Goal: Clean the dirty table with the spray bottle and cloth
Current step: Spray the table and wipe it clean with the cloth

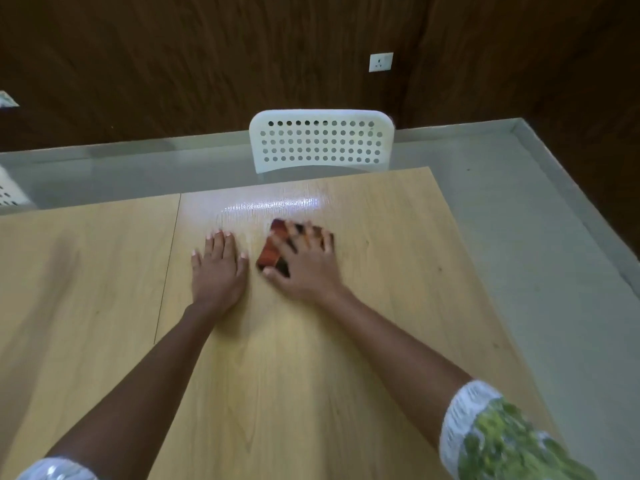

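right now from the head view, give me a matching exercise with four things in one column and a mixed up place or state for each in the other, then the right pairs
Column one:
1. left hand
2. right hand
3. cloth
4. white chair

Column two:
a. beyond the far edge of the table
b. red and dark, lying on the tabletop under a hand
c. flat on the bare wood, holding nothing
d. fingers spread, pressing down on the cloth

Pairs: 1-c, 2-d, 3-b, 4-a
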